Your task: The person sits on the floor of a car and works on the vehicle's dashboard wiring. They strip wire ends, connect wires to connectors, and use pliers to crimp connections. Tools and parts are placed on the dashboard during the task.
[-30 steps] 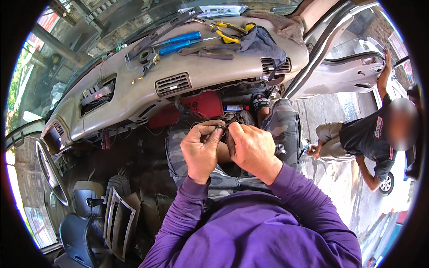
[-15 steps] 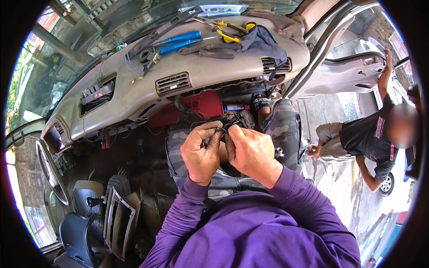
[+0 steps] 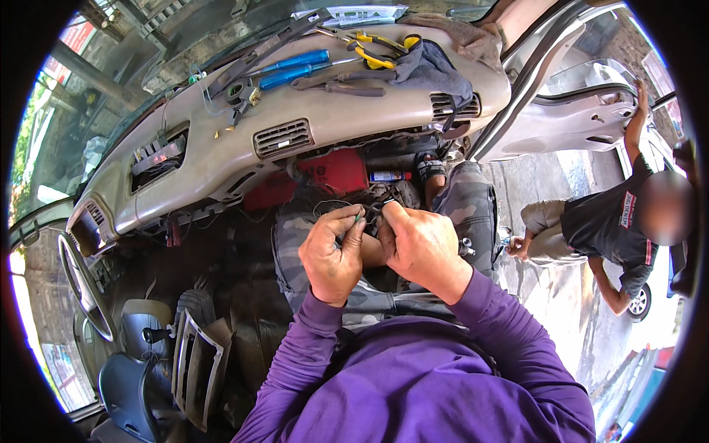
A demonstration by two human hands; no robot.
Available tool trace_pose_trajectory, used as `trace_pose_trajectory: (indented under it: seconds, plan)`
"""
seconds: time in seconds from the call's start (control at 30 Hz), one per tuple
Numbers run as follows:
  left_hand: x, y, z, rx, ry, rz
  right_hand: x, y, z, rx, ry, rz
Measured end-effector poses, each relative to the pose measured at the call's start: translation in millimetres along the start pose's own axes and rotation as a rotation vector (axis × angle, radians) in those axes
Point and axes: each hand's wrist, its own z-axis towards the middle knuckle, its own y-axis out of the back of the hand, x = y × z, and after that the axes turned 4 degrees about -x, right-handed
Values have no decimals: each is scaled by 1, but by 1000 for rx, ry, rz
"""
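Beige vehicle dashboard (image 3: 221, 159), one. Before its lower edge: left hand (image 3: 330, 255), nearly closed, pinching one small green piece (image 3: 359, 218); right hand (image 3: 425, 247), curled, hold unclear. Toward upper edge: one dark pliers (image 3: 354, 89), two blue-handled screwdrivers (image 3: 286, 76), one yellow-handled pliers (image 3: 373, 59).

Small green piece (image 3: 359, 218), details indistinct

We see smooth, faintly shiny beige plastic on the dashboard (image 3: 354, 111). Toward its far edge, we find glossy blue plastic on the screwdriver handles (image 3: 286, 75) and dull, dark pliers (image 3: 354, 90); nearer its right corner, rough grey cloth (image 3: 436, 74). We cannot tell the finish of the small green piece (image 3: 360, 218) in our left hand (image 3: 332, 255).
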Motion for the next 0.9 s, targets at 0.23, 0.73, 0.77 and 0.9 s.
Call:
trace_pose_trajectory:
  seconds: [0.23, 0.73, 0.77, 0.9]
  plan:
    - [1, 4, 0, 29, -51, 25, 3, 2, -5, 62, 5, 44]
    - [-2, -5, -3, -44, 282, -251, -4, 11, 6, 20, -45, -7]
    - [-4, -4, -4, -31, 308, -270, -2, 10, 3, 29, -22, 6]
    - [-5, -7, -1, -54, 536, -552, -3, 5, 3, 5, 25, 12]
